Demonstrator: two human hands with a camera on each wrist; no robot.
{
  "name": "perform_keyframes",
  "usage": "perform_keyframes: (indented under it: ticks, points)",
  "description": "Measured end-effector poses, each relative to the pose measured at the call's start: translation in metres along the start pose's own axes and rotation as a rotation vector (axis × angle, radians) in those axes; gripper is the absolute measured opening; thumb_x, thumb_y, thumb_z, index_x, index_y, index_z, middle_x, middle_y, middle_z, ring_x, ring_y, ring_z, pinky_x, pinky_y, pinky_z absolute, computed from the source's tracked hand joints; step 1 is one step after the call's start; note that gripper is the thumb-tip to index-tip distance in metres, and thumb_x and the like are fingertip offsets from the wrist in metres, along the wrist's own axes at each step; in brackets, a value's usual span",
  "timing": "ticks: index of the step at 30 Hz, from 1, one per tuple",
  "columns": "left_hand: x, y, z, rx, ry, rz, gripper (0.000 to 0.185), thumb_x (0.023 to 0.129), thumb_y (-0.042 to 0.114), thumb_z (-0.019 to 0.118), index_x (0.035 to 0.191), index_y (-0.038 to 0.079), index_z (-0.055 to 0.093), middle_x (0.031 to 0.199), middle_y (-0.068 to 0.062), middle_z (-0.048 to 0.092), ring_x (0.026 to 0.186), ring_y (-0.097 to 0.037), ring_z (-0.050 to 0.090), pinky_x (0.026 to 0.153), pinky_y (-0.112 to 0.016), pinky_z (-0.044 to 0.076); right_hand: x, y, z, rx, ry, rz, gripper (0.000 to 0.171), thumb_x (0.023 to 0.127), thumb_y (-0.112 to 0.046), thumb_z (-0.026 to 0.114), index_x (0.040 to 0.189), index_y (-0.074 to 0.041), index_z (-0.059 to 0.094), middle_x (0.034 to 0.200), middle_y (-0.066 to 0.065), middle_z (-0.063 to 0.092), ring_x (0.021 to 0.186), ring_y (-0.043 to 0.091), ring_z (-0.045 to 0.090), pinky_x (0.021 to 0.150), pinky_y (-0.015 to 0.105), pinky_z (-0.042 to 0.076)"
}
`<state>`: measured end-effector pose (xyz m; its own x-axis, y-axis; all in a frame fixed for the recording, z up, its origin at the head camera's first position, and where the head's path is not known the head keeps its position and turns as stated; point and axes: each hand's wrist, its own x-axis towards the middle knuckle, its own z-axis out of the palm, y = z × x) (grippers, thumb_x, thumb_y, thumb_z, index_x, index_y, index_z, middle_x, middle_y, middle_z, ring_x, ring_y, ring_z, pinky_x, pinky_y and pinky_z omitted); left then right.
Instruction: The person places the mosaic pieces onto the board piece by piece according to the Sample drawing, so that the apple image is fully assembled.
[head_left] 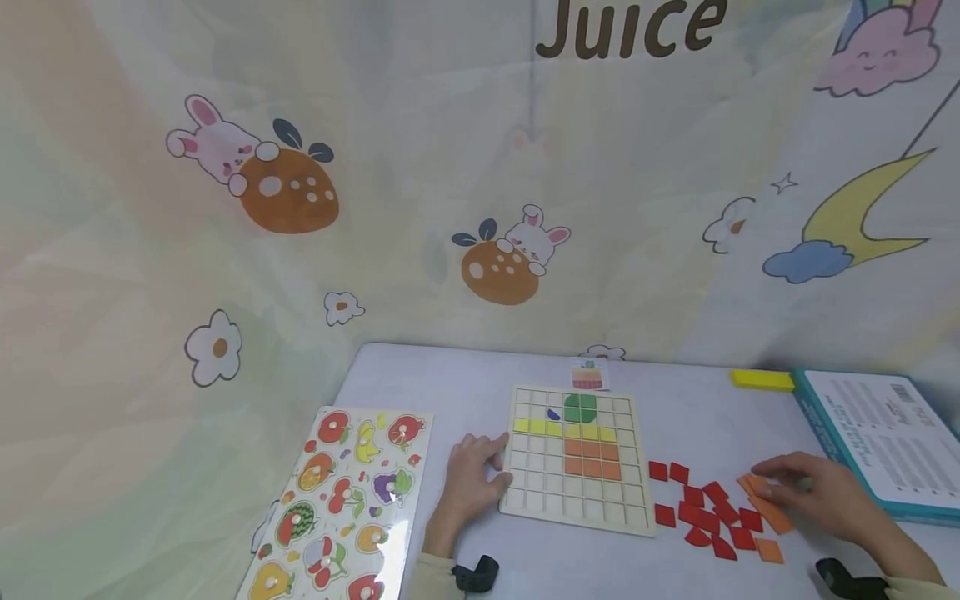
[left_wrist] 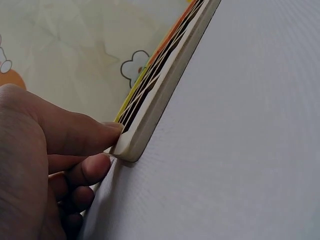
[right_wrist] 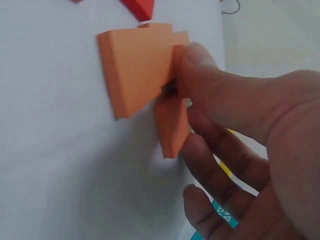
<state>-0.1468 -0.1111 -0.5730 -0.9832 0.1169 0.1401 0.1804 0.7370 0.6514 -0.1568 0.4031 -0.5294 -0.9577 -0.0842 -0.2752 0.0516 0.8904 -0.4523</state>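
Desk (head_left: 465,383): pale surface against a cartoon-printed backdrop; it carries everything below.
Fruit puzzle board (head_left: 341,504): lies flat at the desk's near-left corner, untouched.
Booklet box (head_left: 877,437): teal-edged, at the desk's right edge, with a yellow block (head_left: 762,379) just behind it.
Grid board (head_left: 576,458): wooden tray at mid-desk, closer to the near edge. Green, yellow and orange tiles fill its upper middle cells; the lower rows and left columns are bare.
Loose tiles: red pieces (head_left: 705,512) are scattered between the grid board and the right hand, towards the near-right of the desk; orange pieces (head_left: 765,504) lie beside them.
Left hand (head_left: 471,483): rests on the desk at the board's left edge. In the wrist view the thumb (left_wrist: 75,132) presses the board's corner (left_wrist: 132,147) and the other fingers curl below it, so this grip is set against the board, steadying it.
Right hand (head_left: 821,496): over the orange pieces. The wrist view shows thumb (right_wrist: 210,80) and fingers pinching orange tiles (right_wrist: 142,70); this grip is closed on them.
Doing the step well: judging by the overlap of tiles in the pinch, more than one may be caught. Best to separate a single piece, hold it by its edges, and keep the left hand bracing the board so it stays square to the cell.
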Motion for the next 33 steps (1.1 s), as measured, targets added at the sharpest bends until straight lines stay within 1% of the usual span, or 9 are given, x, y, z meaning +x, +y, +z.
perform_keyframes:
  ticks: [4,9,14,16,19,22,25,30,33]
  points:
    - [0.0,-0.002,0.001,0.0,0.027,0.023,0.062,0.08,0.017,0.081,0.14,0.012,0.07,0.075,0.017,0.05,0.083,-0.003,0.039,0.079,-0.028,0.032,0.0,-0.002,0.002,0.013,-0.019,0.026,0.047,0.086,-0.032,0.087,0.119,-0.001,0.074,0.112,0.019,0.072,0.096,0.026,0.063,0.08,0.051,0.059]
    - [0.001,-0.002,0.002,0.008,0.024,0.014,0.062,0.08,0.018,0.081,0.14,0.013,0.07,0.075,0.018,0.05,0.084,-0.003,0.039,0.079,-0.028,0.032,-0.001,-0.006,0.002,0.015,-0.005,0.042,0.049,0.086,-0.04,0.087,0.115,-0.002,0.074,0.105,0.011,0.074,0.092,0.022,0.062,0.08,0.047,0.058]
    - [0.001,-0.002,0.002,0.001,-0.002,-0.017,0.063,0.081,0.021,0.08,0.143,0.016,0.069,0.076,0.019,0.049,0.085,-0.003,0.04,0.08,-0.028,0.032,-0.002,-0.011,0.005,0.052,0.022,0.043,0.043,0.09,-0.04,0.084,0.11,-0.004,0.073,0.096,0.001,0.074,0.085,0.016,0.062,0.072,0.032,0.055]
    - [0.001,-0.002,0.001,-0.002,-0.002,-0.019,0.063,0.081,0.021,0.08,0.143,0.016,0.069,0.076,0.019,0.049,0.085,-0.003,0.04,0.08,-0.028,0.032,-0.002,-0.014,0.005,0.064,0.05,0.03,0.044,0.092,-0.039,0.082,0.114,-0.003,0.071,0.095,0.001,0.073,0.083,0.015,0.062,0.068,0.027,0.054]
    - [0.0,-0.002,0.002,-0.003,0.006,-0.004,0.063,0.081,0.02,0.08,0.142,0.015,0.069,0.076,0.018,0.049,0.085,-0.003,0.04,0.079,-0.028,0.032,-0.002,-0.021,0.007,0.091,0.097,-0.003,0.05,0.096,-0.04,0.077,0.127,-0.002,0.066,0.097,0.004,0.073,0.081,0.015,0.062,0.063,0.024,0.054]
    - [0.0,-0.001,0.002,-0.003,0.017,0.012,0.062,0.08,0.019,0.08,0.141,0.013,0.069,0.076,0.017,0.049,0.084,-0.003,0.039,0.079,-0.028,0.032,-0.003,-0.032,0.011,0.121,0.121,-0.036,0.055,0.101,-0.042,0.07,0.139,-0.003,0.06,0.103,0.009,0.074,0.083,0.017,0.064,0.064,0.023,0.056]
    - [0.0,-0.001,0.003,0.002,0.023,0.016,0.061,0.08,0.018,0.08,0.141,0.013,0.07,0.075,0.017,0.049,0.084,-0.002,0.039,0.08,-0.028,0.032,-0.003,-0.048,0.016,0.154,0.132,-0.028,0.056,0.101,-0.044,0.069,0.14,-0.005,0.062,0.108,0.011,0.073,0.085,0.018,0.064,0.065,0.024,0.057]
    - [0.001,-0.002,0.002,0.003,0.023,0.014,0.061,0.08,0.018,0.08,0.14,0.013,0.07,0.075,0.017,0.05,0.084,-0.002,0.039,0.079,-0.028,0.032,0.001,-0.079,0.034,0.192,0.209,-0.03,0.05,0.094,-0.027,0.081,0.136,-0.004,0.065,0.106,0.013,0.073,0.084,0.019,0.064,0.065,0.021,0.055]
    - [0.001,-0.002,0.002,0.01,0.021,0.012,0.061,0.08,0.019,0.08,0.14,0.013,0.07,0.075,0.017,0.05,0.084,-0.002,0.039,0.079,-0.028,0.032,0.005,-0.098,0.046,0.219,0.214,-0.053,0.049,0.094,-0.017,0.081,0.138,-0.004,0.064,0.106,0.013,0.072,0.085,0.02,0.063,0.065,0.02,0.054]
